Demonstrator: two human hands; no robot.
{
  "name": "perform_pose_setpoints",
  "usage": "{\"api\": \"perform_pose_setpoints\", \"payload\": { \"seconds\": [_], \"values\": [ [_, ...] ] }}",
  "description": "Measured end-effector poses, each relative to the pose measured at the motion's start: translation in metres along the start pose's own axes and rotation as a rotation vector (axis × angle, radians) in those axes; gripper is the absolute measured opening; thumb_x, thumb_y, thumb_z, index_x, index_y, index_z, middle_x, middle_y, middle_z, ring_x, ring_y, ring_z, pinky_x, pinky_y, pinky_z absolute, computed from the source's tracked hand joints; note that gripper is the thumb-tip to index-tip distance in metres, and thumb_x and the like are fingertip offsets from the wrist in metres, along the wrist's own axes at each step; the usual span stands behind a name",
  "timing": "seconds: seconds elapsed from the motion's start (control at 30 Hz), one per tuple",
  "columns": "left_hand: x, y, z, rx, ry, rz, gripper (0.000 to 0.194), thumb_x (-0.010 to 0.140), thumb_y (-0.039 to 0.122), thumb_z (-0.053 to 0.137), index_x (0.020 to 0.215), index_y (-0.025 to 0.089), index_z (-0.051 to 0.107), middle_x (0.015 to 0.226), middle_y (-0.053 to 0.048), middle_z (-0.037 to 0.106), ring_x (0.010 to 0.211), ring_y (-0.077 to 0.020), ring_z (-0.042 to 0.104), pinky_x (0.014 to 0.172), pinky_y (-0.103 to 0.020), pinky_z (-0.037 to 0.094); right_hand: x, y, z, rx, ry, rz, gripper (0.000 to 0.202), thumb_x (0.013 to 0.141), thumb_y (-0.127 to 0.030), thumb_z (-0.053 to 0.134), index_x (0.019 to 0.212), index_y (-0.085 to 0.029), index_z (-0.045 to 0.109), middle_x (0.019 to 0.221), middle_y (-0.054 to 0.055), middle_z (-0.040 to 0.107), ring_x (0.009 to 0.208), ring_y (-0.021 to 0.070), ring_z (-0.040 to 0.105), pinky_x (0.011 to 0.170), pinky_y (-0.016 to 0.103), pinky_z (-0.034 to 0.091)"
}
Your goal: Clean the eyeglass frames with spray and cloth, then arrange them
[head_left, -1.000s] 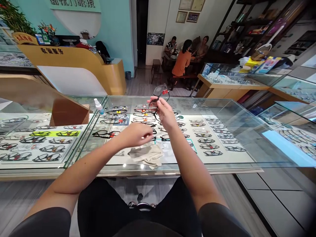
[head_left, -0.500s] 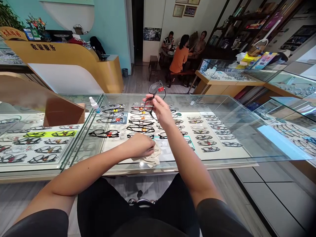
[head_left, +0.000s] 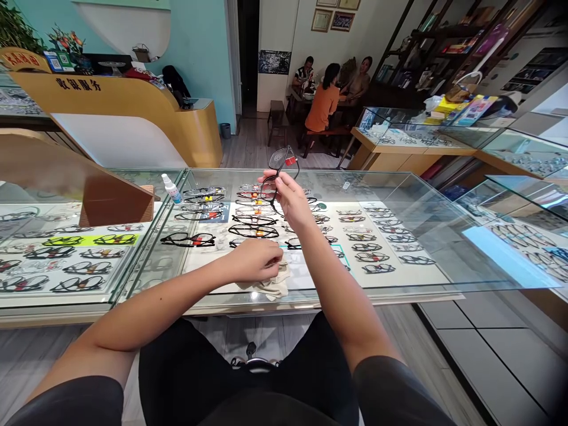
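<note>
In my right hand point(head_left: 291, 201) I hold up a pair of dark-framed eyeglasses point(head_left: 272, 204), the fingers pinching it near its middle. The glasses are tilted, one lens above the other, and a red sticker shows on the upper lens. My left hand point(head_left: 260, 259) is closed, its fingers curled just over a crumpled cream cloth point(head_left: 274, 289) on the glass counter. The fingertips are partly hidden, so I cannot make out what they hold.
Several rows of eyeglasses point(head_left: 254, 231) show at the glass display counter point(head_left: 390, 177). A white spray bottle point(head_left: 171, 188) stands at the left, near a brown wooden panel point(head_left: 118, 207). Several people sit round a table at the back, one in an orange top point(head_left: 322, 106).
My left hand has lifted slightly and shifted a little right over the cloth. My right hand and the eyeglasses have hardly moved.
</note>
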State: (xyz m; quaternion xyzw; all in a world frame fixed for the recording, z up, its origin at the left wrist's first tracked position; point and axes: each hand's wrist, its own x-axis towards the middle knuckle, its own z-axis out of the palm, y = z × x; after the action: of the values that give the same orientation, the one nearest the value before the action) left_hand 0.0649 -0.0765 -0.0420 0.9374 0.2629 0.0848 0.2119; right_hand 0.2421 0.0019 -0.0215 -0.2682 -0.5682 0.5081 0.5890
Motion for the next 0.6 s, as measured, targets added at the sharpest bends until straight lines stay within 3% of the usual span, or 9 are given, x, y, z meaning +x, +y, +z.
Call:
{"api": "perform_pose_setpoints", "payload": {
  "seconds": [0.2,0.33,0.43,0.53,0.6],
  "values": [
    [0.003,-0.011,-0.023,-0.709,0.144,-0.140,0.020,0.093,0.037,0.053,0.079,0.023,0.053,0.080,0.000,0.057,0.079,-0.0200,0.053,0.076,-0.033,0.040,-0.001,-0.005,0.000,0.021,0.018,0.008,0.048,0.096,-0.067,0.080,0.125,-0.030,0.079,0.129,0.004,0.084,0.113,0.0219,0.074,0.101,0.036,0.063],
    [0.004,-0.023,-0.040,-1.138,0.302,-0.290,0.023,0.083,0.041,0.073,0.082,0.020,0.066,0.089,-0.002,0.067,0.083,-0.0197,0.059,0.077,-0.031,0.046,-0.003,-0.010,0.003,0.020,0.040,0.033,0.050,0.093,-0.069,0.082,0.124,-0.029,0.080,0.127,0.005,0.084,0.114,0.0230,0.075,0.102,0.037,0.064],
    [0.000,-0.036,-0.056,-1.391,0.358,-0.330,0.025,0.079,0.037,0.083,0.090,0.016,0.075,0.095,-0.006,0.076,0.084,-0.0205,0.068,0.078,-0.029,0.053,-0.004,-0.012,0.005,0.046,0.048,0.051,0.052,0.090,-0.070,0.084,0.122,-0.029,0.080,0.126,0.005,0.085,0.107,0.0220,0.075,0.100,0.036,0.064],
    [-0.005,-0.052,-0.073,-1.497,0.387,-0.332,0.023,0.085,0.033,0.081,0.096,0.014,0.078,0.092,-0.009,0.081,0.085,-0.0245,0.077,0.079,-0.032,0.060,-0.004,-0.012,0.004,0.080,0.042,0.056,0.053,0.089,-0.071,0.085,0.121,-0.029,0.081,0.125,0.005,0.085,0.106,0.0222,0.076,0.099,0.036,0.063],
    [-0.008,-0.063,-0.083,-1.516,0.473,-0.323,0.021,0.088,0.032,0.080,0.097,0.013,0.079,0.087,-0.009,0.082,0.082,-0.0270,0.080,0.076,-0.034,0.063,-0.003,-0.012,0.003,0.084,0.052,0.046,0.054,0.088,-0.072,0.086,0.119,-0.029,0.081,0.122,0.006,0.086,0.106,0.0232,0.077,0.097,0.036,0.064]
  ]
}}
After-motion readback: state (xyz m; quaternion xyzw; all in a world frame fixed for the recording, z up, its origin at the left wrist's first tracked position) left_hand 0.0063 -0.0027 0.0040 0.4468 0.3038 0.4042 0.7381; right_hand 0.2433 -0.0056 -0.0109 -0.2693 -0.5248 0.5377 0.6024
